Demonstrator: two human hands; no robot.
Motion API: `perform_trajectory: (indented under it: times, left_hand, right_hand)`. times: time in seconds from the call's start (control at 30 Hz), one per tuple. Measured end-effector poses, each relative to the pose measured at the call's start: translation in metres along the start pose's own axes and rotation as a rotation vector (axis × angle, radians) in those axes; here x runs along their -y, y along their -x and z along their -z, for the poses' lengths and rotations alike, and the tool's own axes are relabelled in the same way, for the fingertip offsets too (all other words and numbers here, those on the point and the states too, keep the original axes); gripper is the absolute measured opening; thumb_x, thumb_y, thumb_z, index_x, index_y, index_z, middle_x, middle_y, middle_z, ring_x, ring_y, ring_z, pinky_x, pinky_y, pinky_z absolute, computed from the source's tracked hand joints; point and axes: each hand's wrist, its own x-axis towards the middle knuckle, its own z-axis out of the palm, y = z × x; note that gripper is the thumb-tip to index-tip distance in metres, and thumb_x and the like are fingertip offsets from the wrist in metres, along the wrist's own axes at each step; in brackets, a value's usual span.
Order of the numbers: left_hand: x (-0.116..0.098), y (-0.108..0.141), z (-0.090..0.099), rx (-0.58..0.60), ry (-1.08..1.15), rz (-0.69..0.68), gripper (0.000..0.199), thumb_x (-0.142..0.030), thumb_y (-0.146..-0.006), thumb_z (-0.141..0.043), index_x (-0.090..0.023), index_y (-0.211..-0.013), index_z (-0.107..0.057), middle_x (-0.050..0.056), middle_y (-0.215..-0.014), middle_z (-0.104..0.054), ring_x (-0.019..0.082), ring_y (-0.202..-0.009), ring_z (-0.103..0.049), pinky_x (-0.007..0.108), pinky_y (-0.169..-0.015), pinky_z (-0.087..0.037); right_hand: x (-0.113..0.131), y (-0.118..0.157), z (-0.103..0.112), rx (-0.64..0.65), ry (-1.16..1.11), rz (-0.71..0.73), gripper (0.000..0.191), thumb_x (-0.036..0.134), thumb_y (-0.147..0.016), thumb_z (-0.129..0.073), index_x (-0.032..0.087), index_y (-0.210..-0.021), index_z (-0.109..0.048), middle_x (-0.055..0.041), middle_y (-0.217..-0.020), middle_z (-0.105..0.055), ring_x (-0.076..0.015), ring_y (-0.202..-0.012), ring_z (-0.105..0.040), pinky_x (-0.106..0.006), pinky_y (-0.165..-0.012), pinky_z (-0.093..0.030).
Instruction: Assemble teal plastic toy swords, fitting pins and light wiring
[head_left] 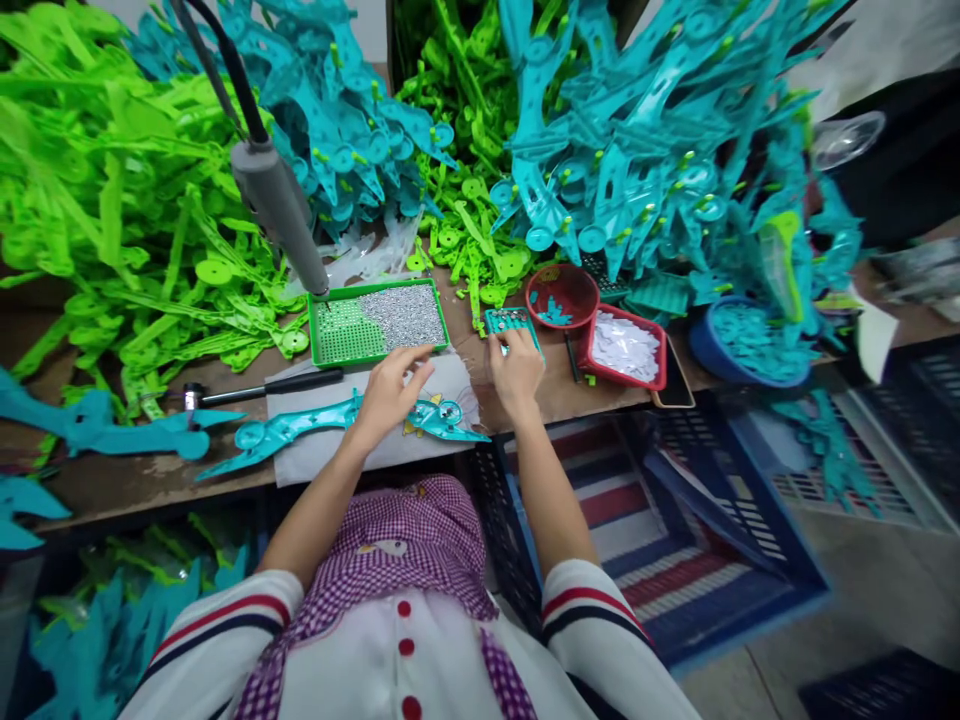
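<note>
Head: long teal plastic piece, likely part-assembled, under spread left grip; rectangular teal tray at right grip, pinch unclear.

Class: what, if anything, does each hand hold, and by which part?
It cannot be told for either. The left hand shows no clear grip on the long teal piece; the right hand is at the small teal tray, hiding anything pinched.

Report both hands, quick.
Left hand: partly open, at the turquoise part.
Right hand: curled at the small teal tray; grip cannot be told.
</note>
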Motion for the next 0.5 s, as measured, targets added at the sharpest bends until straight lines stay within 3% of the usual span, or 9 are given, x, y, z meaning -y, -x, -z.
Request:
perform_trajectory:
  times: [0.13, 0.23, 0.3, 0.37, 0.5]
  left_hand:
    - [-0.007, -0.043, -0.026, -0.093, 0.223, 0.126, 0.057, -0.031, -0.087, -0.066, -0.025, -0.141, -0.049, 0.011, -0.120, -0.066, 0.013, -0.073, -0.065, 0.029, -0.071, -0.054]
    - [-0.010, -0.053, -0.030, -0.036, 0.390, 0.139, 0.041, -0.033, -0.087, -0.066, -0.021, -0.126, -0.063, 0.009, -0.104, -0.072, 0.013, -0.072, -0.067, 0.029, -0.070, -0.056]
    - [-0.014, -0.047, -0.021, -0.004, 0.460, 0.138, 0.029, -0.037, -0.087, -0.065, -0.017, -0.107, -0.072, 0.006, -0.086, -0.073, 0.014, -0.071, -0.068, 0.029, -0.069, -0.058]
    - [-0.021, -0.036, -0.004, -0.047, 0.467, 0.126, 0.028, -0.041, -0.084, -0.068, -0.017, -0.098, -0.074, 0.004, -0.079, -0.073, 0.014, -0.070, -0.069, 0.029, -0.069, -0.059]
    - [-0.034, -0.012, 0.040, -0.329, 0.374, 0.060, 0.028, -0.044, -0.080, -0.073, -0.019, -0.093, -0.074, 0.002, -0.080, -0.073, 0.013, -0.069, -0.070, 0.028, -0.069, -0.061]
  right_hand:
    - [-0.001, 0.015, 0.014, -0.164, -0.122, 0.196, 0.029, 0.037, -0.097, -0.044, 0.020, -0.085, -0.065, -0.0067, -0.085, -0.066, -0.0200, -0.082, -0.059, -0.033, -0.075, -0.042]
    - [0.003, 0.027, 0.021, -0.212, -0.193, 0.296, 0.025, 0.035, -0.096, -0.047, 0.021, -0.083, -0.063, -0.0043, -0.081, -0.065, -0.0182, -0.079, -0.058, -0.032, -0.076, -0.042]
    - [0.006, 0.034, 0.023, -0.179, -0.239, 0.326, 0.021, 0.034, -0.094, -0.050, 0.022, -0.082, -0.062, -0.0051, -0.085, -0.066, -0.0190, -0.085, -0.060, -0.033, -0.080, -0.044]
    - [0.009, 0.038, 0.024, -0.065, -0.300, 0.337, 0.017, 0.033, -0.091, -0.053, 0.022, -0.083, -0.062, -0.0065, -0.091, -0.067, -0.0206, -0.092, -0.061, -0.035, -0.084, -0.045]
    - [0.009, 0.045, 0.033, 0.206, -0.449, 0.273, 0.015, 0.035, -0.089, -0.056, 0.022, -0.083, -0.062, -0.0039, -0.082, -0.068, -0.0201, -0.083, -0.062, -0.035, -0.081, -0.049]
